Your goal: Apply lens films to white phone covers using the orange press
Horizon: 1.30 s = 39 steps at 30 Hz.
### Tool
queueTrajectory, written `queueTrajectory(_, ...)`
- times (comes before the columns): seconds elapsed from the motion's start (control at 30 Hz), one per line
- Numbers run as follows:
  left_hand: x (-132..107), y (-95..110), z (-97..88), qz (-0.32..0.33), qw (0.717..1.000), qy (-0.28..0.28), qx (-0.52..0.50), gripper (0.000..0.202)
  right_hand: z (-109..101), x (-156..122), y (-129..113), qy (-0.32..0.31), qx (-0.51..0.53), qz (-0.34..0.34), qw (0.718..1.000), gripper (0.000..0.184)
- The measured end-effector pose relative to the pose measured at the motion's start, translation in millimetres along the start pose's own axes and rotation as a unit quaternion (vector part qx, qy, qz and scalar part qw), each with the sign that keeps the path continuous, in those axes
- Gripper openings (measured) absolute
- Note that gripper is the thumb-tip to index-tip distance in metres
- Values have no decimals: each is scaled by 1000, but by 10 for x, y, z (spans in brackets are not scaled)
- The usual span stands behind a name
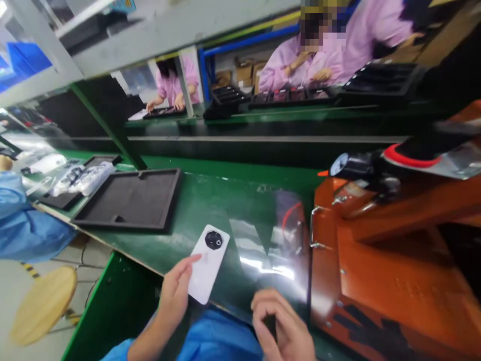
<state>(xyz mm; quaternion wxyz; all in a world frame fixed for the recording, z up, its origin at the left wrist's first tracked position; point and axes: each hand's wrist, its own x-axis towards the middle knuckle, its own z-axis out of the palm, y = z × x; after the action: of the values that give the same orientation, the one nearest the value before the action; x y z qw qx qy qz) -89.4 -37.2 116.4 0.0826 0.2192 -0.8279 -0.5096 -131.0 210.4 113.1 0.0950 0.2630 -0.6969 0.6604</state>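
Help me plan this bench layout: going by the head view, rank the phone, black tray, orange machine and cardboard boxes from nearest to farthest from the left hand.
From the left hand:
1. Phone: touching its fingers.
2. Black tray: on the bench, ahead and to the left.
3. Orange machine: off to the right.
4. Cardboard boxes: in the background, beyond the bench.

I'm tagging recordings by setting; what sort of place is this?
Likely an electronics factory or workshop: people in matching pink tops across the way, a large orange machine at the right, and a white phone in the left hand.
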Motion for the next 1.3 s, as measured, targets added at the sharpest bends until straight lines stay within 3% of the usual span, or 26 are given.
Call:
queueTrajectory(0.07, -413, -78, 225, -1, 999, -45, -23, 48, -28, 196, -8, -21, 2, 84, 996, 22)
queueTrajectory(0.13, -654, -91, 407, 62, 992, -113, -2, 58, -34, 415, 55, -48, -2, 190, 981, 24)
queueTrajectory(0.23, -764, -108, 542, 180, 967, -167, 64, 86, -21, 657, 229, -62, 34, 317, 946, 29)
queueTrajectory(0.33, -722, -152, 533, 214, 952, -180, 121, 93, -8, 763, 365, -60, 27, 361, 930, 34)
queueTrajectory(0.43, -638, -210, 448, 273, 933, -137, 189, 85, 3, 803, 414, -64, 11, 375, 925, 37)
queueTrajectory(0.57, -493, -347, 396, 413, 873, 32, 257, 62, 26, 858, 425, -108, -12, 364, 925, 38)
queueTrajectory(0.63, -419, -449, 446, 446, 852, 33, 274, 62, 34, 891, 424, -133, -41, 328, 934, 36)
queueTrajectory(0.7, -361, -560, 534, 458, 845, 19, 277, 68, 37, 920, 421, -147, -67, 283, 945, 33)
queueTrajectory(0.77, -322, -661, 626, 470, 839, 40, 273, 67, 36, 942, 419, -156, -78, 260, 950, 31)
queueTrajectory(0.93, -279, -783, 733, 492, 822, 98, 268, 68, 41, 953, 420, -189, -86, 269, 940, 24)
queueTrajectory(1.1, -285, -826, 731, 493, 821, 89, 273, 70, 68, 931, 429, -215, -120, 272, 930, 23)
queueTrajectory(1.3, -302, -862, 753, 485, 823, 96, 282, 70, 117, 908, 465, -205, -180, 247, 930, 17)
